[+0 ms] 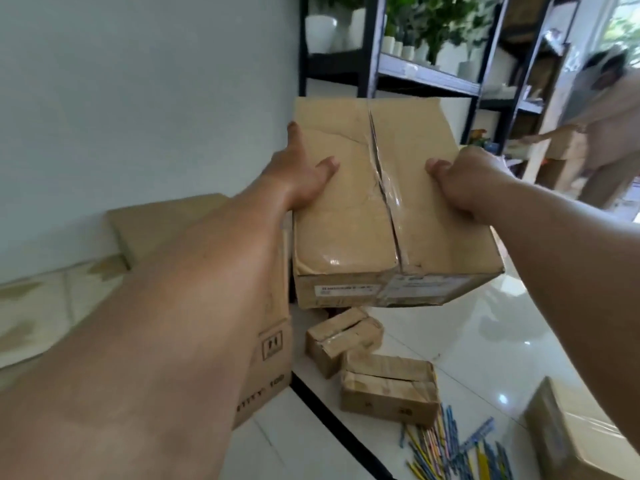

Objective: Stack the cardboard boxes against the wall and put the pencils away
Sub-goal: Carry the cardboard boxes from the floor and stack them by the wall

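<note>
My left forearm (166,341) hides most of near-left printed box (266,368). Pencils (453,448) and right box (581,434) cut off by frame edges. Far-right person (602,133) blurred.

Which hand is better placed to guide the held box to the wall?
Probably the left hand: it grips the box on the side facing the wall. The right hand holds the far side.

A taped cardboard box (388,209), its top seam split, hung in the air, tilted, near the wall. Below it two small taped boxes (343,339) (389,388) lay on the floor, just beside each other. Coloured pencils (450,448) lay scattered at the near right.
</note>
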